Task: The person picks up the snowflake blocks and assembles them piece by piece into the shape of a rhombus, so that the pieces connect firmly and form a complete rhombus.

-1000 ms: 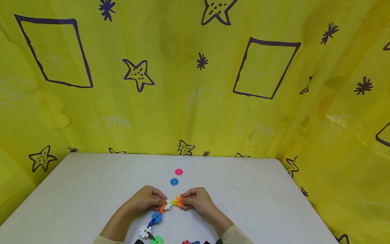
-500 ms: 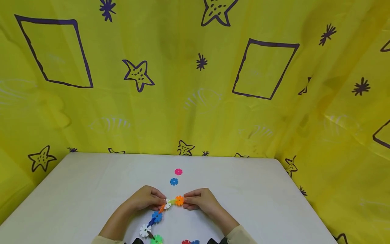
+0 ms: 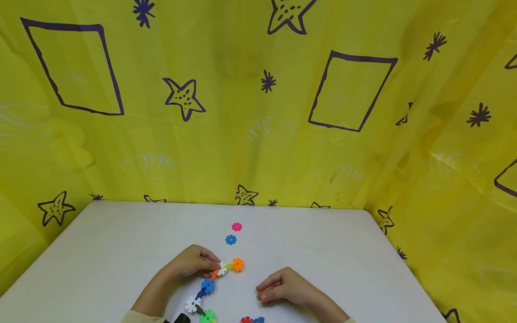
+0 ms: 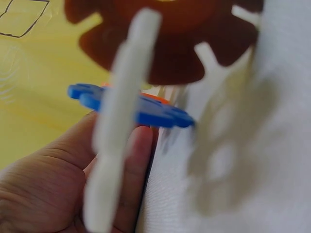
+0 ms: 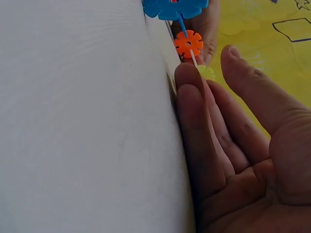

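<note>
My left hand (image 3: 190, 262) pinches a white notched flower disc (image 3: 222, 269) in a curved chain of interlocking plastic discs. Past it, a yellow-green disc (image 3: 229, 266) links to an orange disc (image 3: 238, 265) at the chain's far end. Toward me the chain runs through a blue disc (image 3: 208, 286), a second white disc (image 3: 192, 304) and a green disc (image 3: 208, 316). A brown disc (image 4: 165, 53) looms close in the left wrist view. My right hand (image 3: 288, 287) is apart from the chain, low over the table, fingers loosely bent and holding nothing.
Beyond the chain, a pink disc (image 3: 236, 227) and a loose blue disc (image 3: 231, 240) lie on the white table (image 3: 331, 251). A red disc (image 3: 246, 320) touches another blue one at the bottom edge. Yellow patterned cloth (image 3: 226, 148) surrounds the table's back and sides.
My right hand has let go of the orange disc and moved right and toward me. The left hand keeps its hold on the white disc, with the chain almost still.
</note>
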The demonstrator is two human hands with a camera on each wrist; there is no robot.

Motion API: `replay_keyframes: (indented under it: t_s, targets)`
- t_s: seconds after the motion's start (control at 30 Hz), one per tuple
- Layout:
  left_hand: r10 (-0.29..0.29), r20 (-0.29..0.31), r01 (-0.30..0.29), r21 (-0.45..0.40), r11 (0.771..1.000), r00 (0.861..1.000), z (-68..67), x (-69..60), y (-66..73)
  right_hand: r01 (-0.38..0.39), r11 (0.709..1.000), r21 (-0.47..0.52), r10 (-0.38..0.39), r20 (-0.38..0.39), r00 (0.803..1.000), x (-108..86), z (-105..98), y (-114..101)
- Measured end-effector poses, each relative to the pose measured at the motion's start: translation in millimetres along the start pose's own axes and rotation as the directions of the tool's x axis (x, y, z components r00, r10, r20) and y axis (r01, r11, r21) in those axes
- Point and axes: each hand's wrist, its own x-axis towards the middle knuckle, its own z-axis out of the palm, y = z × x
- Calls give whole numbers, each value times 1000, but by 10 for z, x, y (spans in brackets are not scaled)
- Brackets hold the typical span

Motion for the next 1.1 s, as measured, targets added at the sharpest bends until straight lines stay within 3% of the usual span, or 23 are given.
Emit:
replay_keyframes:
  t_s: [0.13, 0.3, 0.5, 0.67, 0.87, 1.1]
  targets:
    - [3, 3, -3, -5, 1000, 1000, 3, -4, -10, 15, 999, -28, -13, 91, 996, -97, -8, 11]
    - [-1, 4, 1, -14, 1000, 1000, 6, 12, -33, 64, 998, -5, -61, 218, 974, -151, 1, 22]
    - [0, 0, 0, -25, 1000, 1000, -4, 19, -37, 148, 989, -31, -136, 232, 963, -144, 36, 3]
    - [-4, -3, 3, -20, 1000, 1000, -12, 15, -22, 190, 978, -88, -173, 172, 970, -120, 31, 5]
    - [-17, -18, 17, -35, 999, 1000, -13, 2, -8, 162, 975, -154, -156, 50, 987, -66, -25, -13]
    - [-66, -51, 62, -72, 995, 997, 17, -71, -4, 161, 970, -179, -176, -69, 982, 64, -149, -1]
